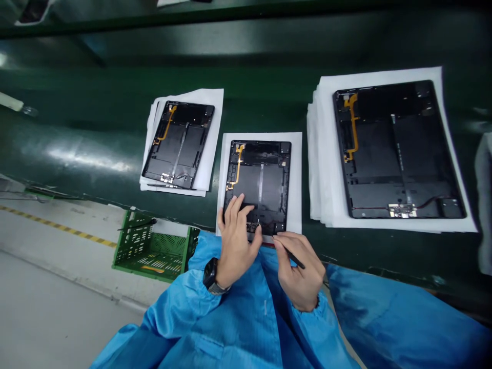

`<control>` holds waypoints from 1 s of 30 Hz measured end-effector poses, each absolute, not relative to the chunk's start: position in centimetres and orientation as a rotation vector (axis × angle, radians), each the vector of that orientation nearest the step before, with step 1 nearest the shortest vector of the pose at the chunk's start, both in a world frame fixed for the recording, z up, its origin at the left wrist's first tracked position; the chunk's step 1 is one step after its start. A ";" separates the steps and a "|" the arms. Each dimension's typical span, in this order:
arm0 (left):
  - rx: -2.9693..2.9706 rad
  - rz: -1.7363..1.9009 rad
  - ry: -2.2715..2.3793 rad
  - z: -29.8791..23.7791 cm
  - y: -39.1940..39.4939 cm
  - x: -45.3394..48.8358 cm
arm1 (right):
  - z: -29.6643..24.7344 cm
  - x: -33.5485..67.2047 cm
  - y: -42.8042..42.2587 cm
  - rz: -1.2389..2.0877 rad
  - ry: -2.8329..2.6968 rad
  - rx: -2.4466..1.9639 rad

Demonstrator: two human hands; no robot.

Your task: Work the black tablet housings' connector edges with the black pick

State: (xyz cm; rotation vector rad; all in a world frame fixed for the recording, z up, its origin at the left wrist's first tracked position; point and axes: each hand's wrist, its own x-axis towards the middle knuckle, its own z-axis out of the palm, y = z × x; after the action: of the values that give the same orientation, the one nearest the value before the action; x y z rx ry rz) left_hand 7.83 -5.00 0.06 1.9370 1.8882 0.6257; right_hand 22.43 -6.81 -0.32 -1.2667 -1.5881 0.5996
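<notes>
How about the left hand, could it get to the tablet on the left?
Probably yes. The left hand is on the middle tablet, so it would have to lift off first, but nothing seems to block the way to the left tablet: just flat white paper and green table.

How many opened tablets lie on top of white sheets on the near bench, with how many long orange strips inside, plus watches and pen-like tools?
Opened tablets: 3
Long orange strips: 3
Watch: 1
Pen-like tool, in the right hand: 1
Total: 8
</notes>
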 end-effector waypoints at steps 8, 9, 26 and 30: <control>1.925 0.622 1.893 0.2 -5.0 7.9 | 0.1 23.0 -6.8 0.592 -1.621 -1.290; 1.922 0.621 1.893 0.2 -4.9 7.9 | 0.2 23.0 -6.8 0.596 -1.626 -1.288; 1.916 0.655 1.897 0.0 -4.9 7.9 | 0.5 25.2 -5.2 0.650 -1.587 -1.303; 1.919 0.655 1.899 -0.1 -4.9 7.9 | 0.4 24.6 -5.3 0.718 -1.601 -1.263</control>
State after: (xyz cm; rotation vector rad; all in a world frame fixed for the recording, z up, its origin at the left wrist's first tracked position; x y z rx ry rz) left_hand 7.95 -4.93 -0.06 1.9190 1.8990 0.6554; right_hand 24.59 -5.33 0.42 -1.2632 -1.6007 0.7185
